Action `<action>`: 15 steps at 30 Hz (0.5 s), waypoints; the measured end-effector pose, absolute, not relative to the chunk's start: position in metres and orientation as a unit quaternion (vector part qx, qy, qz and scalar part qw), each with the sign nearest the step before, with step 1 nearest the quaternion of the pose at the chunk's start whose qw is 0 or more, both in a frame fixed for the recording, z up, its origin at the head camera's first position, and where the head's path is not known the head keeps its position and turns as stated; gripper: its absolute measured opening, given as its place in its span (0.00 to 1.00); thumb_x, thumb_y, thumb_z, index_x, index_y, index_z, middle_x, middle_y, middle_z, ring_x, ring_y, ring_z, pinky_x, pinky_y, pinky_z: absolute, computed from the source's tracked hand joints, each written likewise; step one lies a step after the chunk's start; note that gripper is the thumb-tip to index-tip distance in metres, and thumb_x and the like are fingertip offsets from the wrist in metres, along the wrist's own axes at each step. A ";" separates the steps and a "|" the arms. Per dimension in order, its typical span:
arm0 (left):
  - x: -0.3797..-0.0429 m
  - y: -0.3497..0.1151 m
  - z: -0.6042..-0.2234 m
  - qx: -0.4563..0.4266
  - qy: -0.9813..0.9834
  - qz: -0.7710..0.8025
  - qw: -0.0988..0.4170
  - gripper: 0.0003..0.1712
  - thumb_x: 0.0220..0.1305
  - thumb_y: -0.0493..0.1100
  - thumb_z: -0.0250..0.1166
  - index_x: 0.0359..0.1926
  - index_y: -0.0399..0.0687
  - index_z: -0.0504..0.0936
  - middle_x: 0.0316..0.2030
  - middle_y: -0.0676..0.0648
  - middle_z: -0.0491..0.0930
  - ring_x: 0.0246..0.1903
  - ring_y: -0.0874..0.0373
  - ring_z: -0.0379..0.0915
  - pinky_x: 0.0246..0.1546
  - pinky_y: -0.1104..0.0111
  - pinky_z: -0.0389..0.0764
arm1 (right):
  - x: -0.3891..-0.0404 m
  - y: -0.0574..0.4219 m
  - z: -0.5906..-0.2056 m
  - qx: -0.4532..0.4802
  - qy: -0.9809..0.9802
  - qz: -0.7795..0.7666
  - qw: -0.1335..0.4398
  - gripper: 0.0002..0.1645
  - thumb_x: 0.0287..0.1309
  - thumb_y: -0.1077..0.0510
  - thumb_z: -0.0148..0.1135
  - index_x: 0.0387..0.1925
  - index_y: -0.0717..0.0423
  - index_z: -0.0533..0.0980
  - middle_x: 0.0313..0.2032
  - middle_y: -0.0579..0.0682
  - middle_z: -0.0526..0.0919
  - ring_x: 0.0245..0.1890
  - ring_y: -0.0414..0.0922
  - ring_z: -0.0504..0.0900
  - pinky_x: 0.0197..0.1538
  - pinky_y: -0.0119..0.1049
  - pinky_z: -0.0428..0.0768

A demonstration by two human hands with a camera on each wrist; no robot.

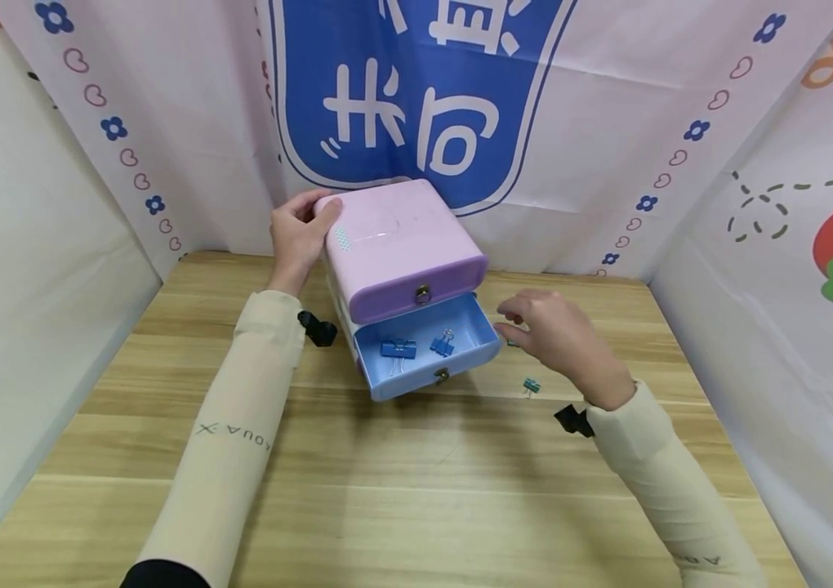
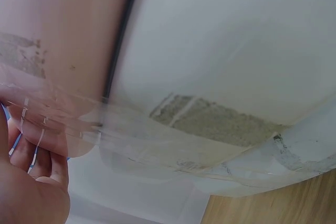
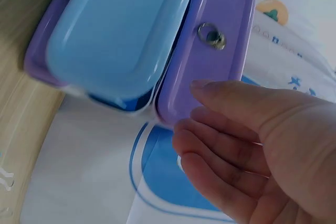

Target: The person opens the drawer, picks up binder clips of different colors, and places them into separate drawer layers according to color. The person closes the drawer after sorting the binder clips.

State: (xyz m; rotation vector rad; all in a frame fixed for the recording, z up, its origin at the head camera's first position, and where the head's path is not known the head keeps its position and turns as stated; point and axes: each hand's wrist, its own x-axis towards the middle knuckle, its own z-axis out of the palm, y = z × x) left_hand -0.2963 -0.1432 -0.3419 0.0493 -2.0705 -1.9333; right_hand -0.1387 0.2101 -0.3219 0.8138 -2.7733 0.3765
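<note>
A small drawer box [image 1: 405,237] with a pink top and purple drawer fronts stands at the back of the table. My left hand [image 1: 301,237] grips its rear left corner, thumb on top; in the left wrist view its fingers [image 2: 39,161] bend round the box's edge. The light blue drawer [image 1: 427,377] is pulled out, with a large blue binder clip [image 1: 398,349] and a smaller blue one [image 1: 443,343] inside. My right hand [image 1: 552,339] hovers beside that drawer's right end, fingers loosely bent and nothing between them in the right wrist view [image 3: 236,145].
A small green binder clip [image 1: 531,385] lies on the wooden table [image 1: 416,490] below the right hand, and another [image 1: 512,343] shows partly behind the fingers. A printed cloth [image 1: 593,122] hangs right behind the box, with white side walls [image 1: 777,343] at both sides.
</note>
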 end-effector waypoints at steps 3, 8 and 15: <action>-0.297 -0.143 -0.343 0.014 -0.722 -0.674 0.156 0.25 0.66 0.56 0.75 0.60 0.50 0.87 0.59 0.47 0.84 0.55 0.59 0.77 0.60 0.68 0.78 | -0.139 0.221 -0.325 0.262 -0.950 0.125 0.115 0.11 0.62 0.61 0.76 0.44 0.62 0.88 0.35 0.55 0.91 0.34 0.48 0.88 0.40 0.43 0.88; -0.298 -0.143 -0.345 0.007 -0.718 -0.677 0.163 0.26 0.66 0.54 0.75 0.59 0.48 0.87 0.56 0.48 0.85 0.53 0.60 0.77 0.58 0.70 0.78 | -0.140 0.238 -0.330 0.227 -0.961 0.124 0.099 0.10 0.63 0.60 0.74 0.44 0.62 0.88 0.36 0.55 0.91 0.35 0.49 0.89 0.42 0.45 0.89; -0.298 -0.143 -0.344 0.007 -0.716 -0.678 0.166 0.25 0.66 0.53 0.75 0.59 0.48 0.87 0.56 0.48 0.85 0.53 0.60 0.77 0.58 0.70 0.78 | -0.144 0.263 -0.342 0.190 -0.970 0.133 0.078 0.10 0.64 0.63 0.73 0.44 0.65 0.87 0.37 0.57 0.91 0.34 0.49 0.88 0.42 0.47 0.88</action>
